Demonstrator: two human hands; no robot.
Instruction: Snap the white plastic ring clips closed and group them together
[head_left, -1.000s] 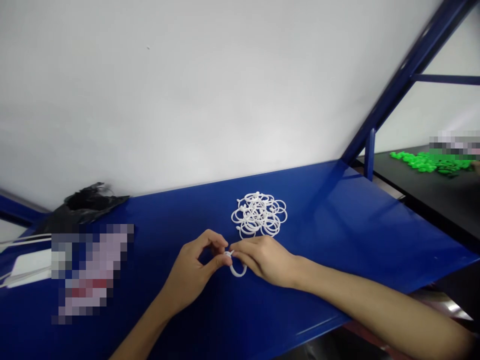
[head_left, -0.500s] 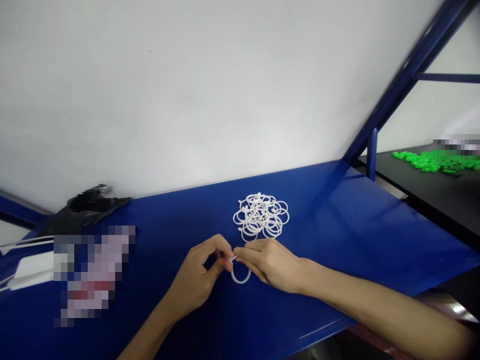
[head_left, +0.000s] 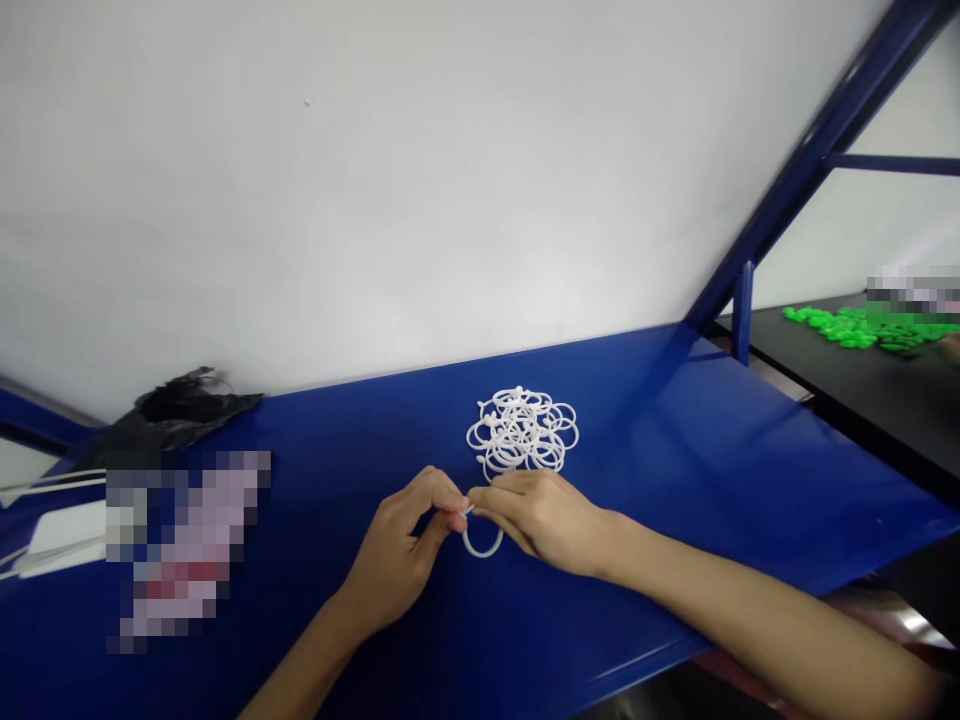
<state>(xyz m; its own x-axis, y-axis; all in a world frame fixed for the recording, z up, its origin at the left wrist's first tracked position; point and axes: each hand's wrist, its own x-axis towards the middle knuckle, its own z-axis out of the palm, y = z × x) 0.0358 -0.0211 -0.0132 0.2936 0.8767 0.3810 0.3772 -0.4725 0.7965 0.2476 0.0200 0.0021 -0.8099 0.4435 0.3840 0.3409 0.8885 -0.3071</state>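
Observation:
A white plastic ring (head_left: 483,553) hangs between my hands, its curved lower part showing below the fingers. My left hand (head_left: 409,535) pinches one end of it between thumb and forefinger. My right hand (head_left: 536,515) is closed on the other side, fingertips almost meeting those of the left. The fingers hide most of the ring's upper part. Just beyond my right hand, a pile of similar white rings (head_left: 523,425), some with small knobs, lies on the blue table (head_left: 360,430).
A crumpled black plastic bag (head_left: 187,405) lies at the back left. Nearer are a white flat object with cords (head_left: 64,538) and a pixelated pinkish item (head_left: 195,550). Right of the blue frame post (head_left: 742,310), bright green pieces (head_left: 847,325) cover part of a black table (head_left: 840,375).
Both hands keep their hold, and the ring has risen very slightly between them. At the far right edge, part of another person's hand has come into view by the green pieces.

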